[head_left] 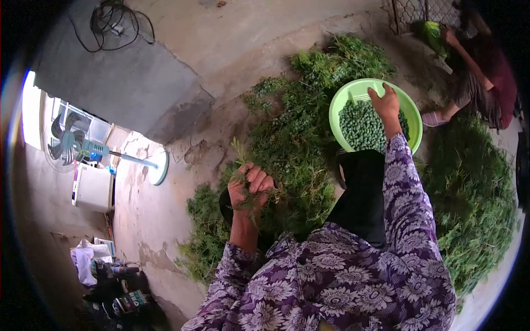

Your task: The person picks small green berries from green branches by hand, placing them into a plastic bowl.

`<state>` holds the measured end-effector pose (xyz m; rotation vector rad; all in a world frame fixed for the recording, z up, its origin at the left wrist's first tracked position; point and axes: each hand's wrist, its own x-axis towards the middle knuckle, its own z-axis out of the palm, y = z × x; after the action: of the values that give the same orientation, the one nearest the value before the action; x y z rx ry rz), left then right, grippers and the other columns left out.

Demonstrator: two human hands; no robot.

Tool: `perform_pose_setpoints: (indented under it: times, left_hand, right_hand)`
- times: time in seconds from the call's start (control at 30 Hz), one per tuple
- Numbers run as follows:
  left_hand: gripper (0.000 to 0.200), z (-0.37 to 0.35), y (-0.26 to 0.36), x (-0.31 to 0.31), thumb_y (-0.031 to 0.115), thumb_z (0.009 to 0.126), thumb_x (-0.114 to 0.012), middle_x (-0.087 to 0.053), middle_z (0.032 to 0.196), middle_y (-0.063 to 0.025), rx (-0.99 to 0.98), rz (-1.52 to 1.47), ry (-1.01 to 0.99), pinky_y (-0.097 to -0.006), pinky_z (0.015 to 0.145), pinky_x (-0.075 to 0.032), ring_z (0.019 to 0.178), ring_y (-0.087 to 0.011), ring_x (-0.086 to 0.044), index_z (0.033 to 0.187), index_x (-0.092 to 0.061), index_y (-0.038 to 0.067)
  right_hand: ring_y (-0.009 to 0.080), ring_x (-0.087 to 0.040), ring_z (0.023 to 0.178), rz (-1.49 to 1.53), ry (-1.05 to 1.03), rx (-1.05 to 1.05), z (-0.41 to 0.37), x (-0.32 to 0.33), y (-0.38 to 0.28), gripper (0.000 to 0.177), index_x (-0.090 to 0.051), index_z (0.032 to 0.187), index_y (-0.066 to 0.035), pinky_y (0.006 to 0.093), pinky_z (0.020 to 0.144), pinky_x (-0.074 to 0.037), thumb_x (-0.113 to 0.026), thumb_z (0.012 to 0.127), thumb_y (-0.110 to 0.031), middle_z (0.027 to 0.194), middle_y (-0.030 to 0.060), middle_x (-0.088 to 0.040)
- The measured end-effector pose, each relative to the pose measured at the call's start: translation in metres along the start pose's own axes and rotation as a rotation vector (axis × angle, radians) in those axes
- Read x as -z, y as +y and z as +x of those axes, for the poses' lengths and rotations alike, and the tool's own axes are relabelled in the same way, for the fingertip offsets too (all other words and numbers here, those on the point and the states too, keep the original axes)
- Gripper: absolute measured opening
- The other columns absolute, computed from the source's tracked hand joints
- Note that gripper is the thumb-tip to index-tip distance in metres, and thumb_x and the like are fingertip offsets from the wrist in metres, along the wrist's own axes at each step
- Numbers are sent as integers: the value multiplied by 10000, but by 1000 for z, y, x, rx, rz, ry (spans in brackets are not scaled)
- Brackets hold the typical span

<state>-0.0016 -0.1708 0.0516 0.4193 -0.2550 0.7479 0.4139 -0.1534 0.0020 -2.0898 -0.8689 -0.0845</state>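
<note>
My left hand (251,186) is closed around a green leafy sprig (238,151), whose tip sticks up above the fingers. Below and beside it spreads a heap of cut evergreen branches (292,143) with small bluish-green berries among the leaves. Over the light green basin (338,107), my right hand (386,105) is held near the far rim with its thumb and fingers apart. Many round bluish-green berries (361,124) lie in the basin, partly covered by my right hand and forearm. Nothing shows between the right hand's fingers.
Another pile of branches (469,204) lies to my right. At the upper right sits another person (497,83), a hand on a green bundle (433,36). A standing fan (99,148), a white box (91,187) and a coiled cable (113,25) are on the left.
</note>
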Motion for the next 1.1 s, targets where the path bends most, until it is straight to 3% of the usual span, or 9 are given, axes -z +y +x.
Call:
perform_pose_setpoints:
  times: [0.07,0.13,0.27,0.33,0.4,0.53,0.67,0.77,1.1]
  left_hand:
    - [237,0,-3,-29,143,880,-371,-557,864,-102,-59,105,79,-307,669,-418,646,-154,-516,1008,-528,20]
    - [228,-2,6,-35,145,877,-373,-553,835,-92,-109,185,113,-296,649,-401,620,-142,-495,997,-530,31]
    - [195,-12,48,-56,149,858,-416,-527,708,-52,-122,412,253,-281,597,-361,515,-118,-428,966,-534,37]
    - [154,-35,85,-56,124,833,-449,-502,660,-43,-211,717,377,-267,504,-344,470,-117,-411,931,-532,39]
    - [134,-49,94,-82,93,810,-483,-474,606,-21,-357,1096,808,-241,470,-333,460,-95,-386,905,-549,26]
    - [156,-102,134,-60,122,789,-520,-551,642,-24,-342,1871,1313,-229,515,-381,568,-78,-468,819,-602,-7]
    - [286,-166,161,-42,167,743,-499,-617,902,-128,599,2714,1345,-358,734,-457,820,-267,-586,969,-597,23]
    - [478,-173,150,-43,257,703,-536,-518,1134,-144,1097,2494,1674,-397,866,-401,1032,-295,-498,1135,-508,55]
    - [443,-66,136,-11,337,741,-541,-554,1049,-176,584,2582,1038,-395,860,-389,993,-339,-506,1073,-551,44]
  right_hand:
    - [305,-543,946,-4,77,21,-18,2,-1,544,-541,1066,1,349,823,-422,-607,705,-400,970,229,-568]
    - [256,-597,757,566,-199,-175,-37,-5,6,427,-601,926,38,331,694,-453,-597,713,-332,762,186,-610]
    - [77,-436,439,473,-297,-359,-80,-41,30,233,-569,633,3,231,412,-333,-570,760,-193,535,20,-521]
    - [85,-441,449,607,-415,-449,-85,-18,11,230,-564,633,6,231,421,-335,-556,765,-182,533,26,-518]
    - [85,-437,445,718,-327,-258,-87,-21,15,224,-557,638,6,234,422,-339,-545,768,-176,529,27,-514]
    - [138,-510,478,525,-385,-265,-83,-19,23,265,-622,699,-9,293,499,-415,-565,725,-267,545,64,-573]
    - [201,-592,558,404,-395,-215,-82,-19,17,290,-638,738,-34,314,583,-462,-550,727,-311,611,87,-615]
    - [210,-613,607,354,-425,-207,-81,-22,15,294,-640,761,-46,311,620,-473,-543,730,-323,633,87,-623]
    - [188,-598,571,269,-511,-200,-82,-19,9,290,-627,716,-40,307,589,-464,-555,728,-320,632,90,-617]
